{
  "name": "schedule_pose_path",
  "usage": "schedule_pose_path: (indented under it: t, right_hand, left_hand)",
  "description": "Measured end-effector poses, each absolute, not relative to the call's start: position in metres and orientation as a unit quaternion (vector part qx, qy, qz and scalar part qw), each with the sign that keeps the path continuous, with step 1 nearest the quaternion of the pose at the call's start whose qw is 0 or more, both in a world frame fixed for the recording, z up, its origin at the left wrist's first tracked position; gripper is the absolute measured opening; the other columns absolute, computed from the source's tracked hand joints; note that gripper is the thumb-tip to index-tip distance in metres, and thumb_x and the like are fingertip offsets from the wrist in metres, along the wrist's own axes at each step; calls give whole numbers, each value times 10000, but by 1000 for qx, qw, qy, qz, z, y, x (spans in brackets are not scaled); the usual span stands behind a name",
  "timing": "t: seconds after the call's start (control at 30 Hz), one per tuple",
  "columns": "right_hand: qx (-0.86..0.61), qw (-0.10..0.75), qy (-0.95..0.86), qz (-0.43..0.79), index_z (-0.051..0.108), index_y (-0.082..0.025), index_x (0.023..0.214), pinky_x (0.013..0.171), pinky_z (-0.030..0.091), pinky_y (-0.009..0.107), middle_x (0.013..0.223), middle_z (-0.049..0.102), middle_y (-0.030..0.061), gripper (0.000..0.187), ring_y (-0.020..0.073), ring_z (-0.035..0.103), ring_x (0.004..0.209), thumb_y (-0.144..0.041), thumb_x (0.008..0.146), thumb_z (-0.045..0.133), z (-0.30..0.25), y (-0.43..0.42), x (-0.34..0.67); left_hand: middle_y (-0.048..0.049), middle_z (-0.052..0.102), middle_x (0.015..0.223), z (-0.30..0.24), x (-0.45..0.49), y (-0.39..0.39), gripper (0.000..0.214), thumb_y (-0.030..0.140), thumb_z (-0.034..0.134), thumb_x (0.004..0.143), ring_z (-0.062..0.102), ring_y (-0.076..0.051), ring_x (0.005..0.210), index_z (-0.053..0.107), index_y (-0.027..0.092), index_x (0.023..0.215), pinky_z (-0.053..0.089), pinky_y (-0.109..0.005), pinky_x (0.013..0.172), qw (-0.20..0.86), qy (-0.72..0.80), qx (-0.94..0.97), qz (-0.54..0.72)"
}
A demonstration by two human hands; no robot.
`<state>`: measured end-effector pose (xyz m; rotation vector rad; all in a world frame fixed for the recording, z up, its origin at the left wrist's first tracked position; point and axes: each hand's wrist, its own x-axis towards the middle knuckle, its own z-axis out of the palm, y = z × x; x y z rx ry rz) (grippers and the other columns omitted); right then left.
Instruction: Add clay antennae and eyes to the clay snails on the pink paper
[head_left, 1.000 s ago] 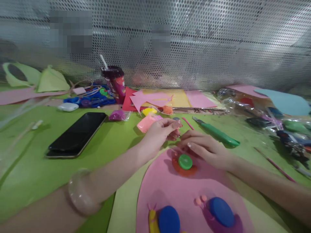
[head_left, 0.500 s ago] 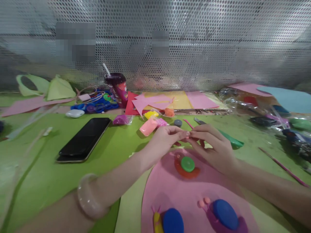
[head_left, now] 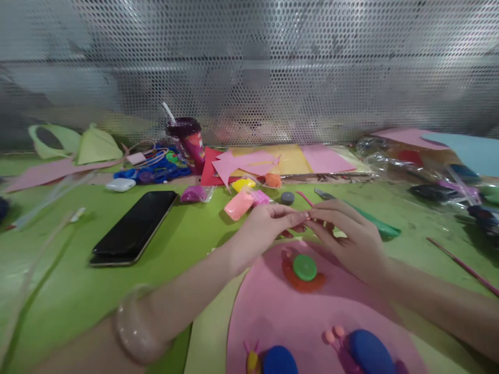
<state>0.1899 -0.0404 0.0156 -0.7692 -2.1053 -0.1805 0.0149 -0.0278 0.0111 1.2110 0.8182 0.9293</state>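
Observation:
My left hand (head_left: 275, 222) and my right hand (head_left: 349, 231) meet fingertip to fingertip above the far edge of a pink paper shape (head_left: 268, 296). Both are closed in a pinch on a tiny bit of pink clay, mostly hidden by the fingers. Just below them on the paper lies an orange clay snail with a green disc shell (head_left: 304, 267). Nearer to me are a purple snail with a blue shell (head_left: 370, 352) and pink ball-tipped feelers, and a yellow snail (head_left: 253, 361) with another blue shell, cut off by the frame.
A black phone (head_left: 134, 226) lies left of my arm. Beyond my hands sit clay packets (head_left: 238, 203), a grey lump (head_left: 287, 198) and a green-handled cutter (head_left: 376, 223). A drink cup (head_left: 189, 145) with a straw stands near the perforated metal screen (head_left: 312, 93). A thin brush (head_left: 463, 265) lies right.
Both hands stay together in the pinch, with the fingertips slightly closer so less pink clay shows. The view has shifted slightly; the things on the table stay in place.

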Motion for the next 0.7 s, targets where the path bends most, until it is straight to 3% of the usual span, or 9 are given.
schedule_pose_path:
  t: [0.37, 0.5, 0.7]
  right_hand:
    - [-333, 426, -839, -58, 626, -202, 958, 738, 556, 260, 938, 631, 63, 157, 135, 628, 834, -124, 844, 551, 17, -37, 190]
    - [-341, 404, -848, -42, 621, -197, 1015, 703, 561, 266, 982, 635, 85, 203, 153, 631, 866, -123, 853, 524, 16, -37, 191]
    - [-365, 411, -835, -23, 627, -233, 854, 571, 540, 251, 853, 647, 41, 66, 143, 630, 728, -201, 843, 570, 17, -39, 192]
  left_hand:
    - [-57, 689, 842, 18, 13, -29, 247, 380, 635, 774, 610, -133, 777, 717, 165, 863, 439, -248, 710, 672, 358, 512, 397]
    - [-69, 690, 867, 25, 14, -34, 273, 373, 567, 828, 603, -120, 753, 713, 146, 873, 443, -243, 710, 694, 359, 487, 390]
    - [-82, 693, 852, 26, 17, -36, 333, 420, 536, 835, 597, -135, 711, 709, 136, 831, 456, -250, 652, 681, 385, 489, 386]
